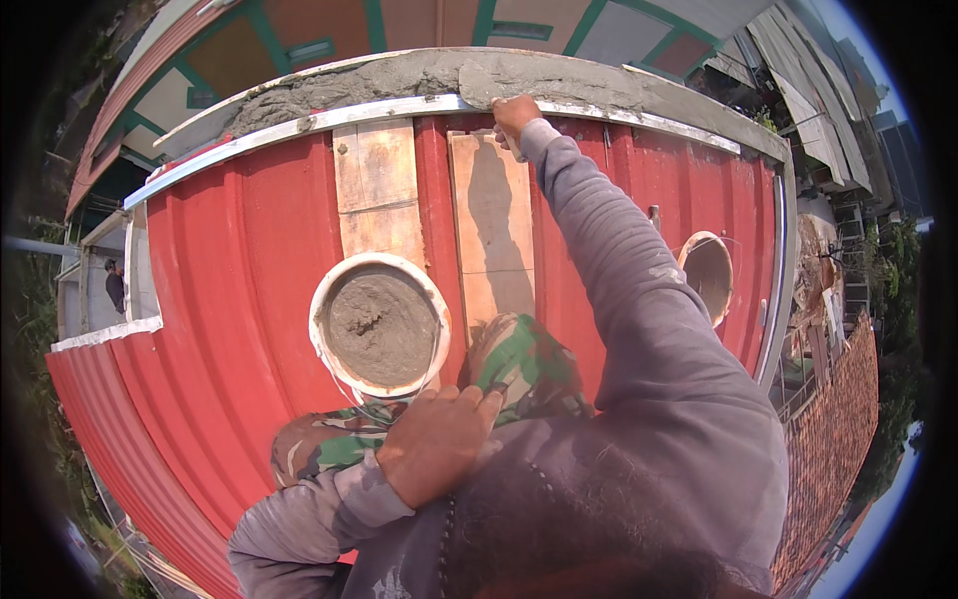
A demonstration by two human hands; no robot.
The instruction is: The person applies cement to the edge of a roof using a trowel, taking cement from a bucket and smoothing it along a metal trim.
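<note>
Mortar (379, 82), grey and lumpy, lies along a long, narrow white strip (349, 116).

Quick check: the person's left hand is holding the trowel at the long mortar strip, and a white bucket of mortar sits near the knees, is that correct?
Wrong side: the head view shows the right hand holding the trowel at the long mortar strip. The white bucket of mortar does sit near the knees.
</note>
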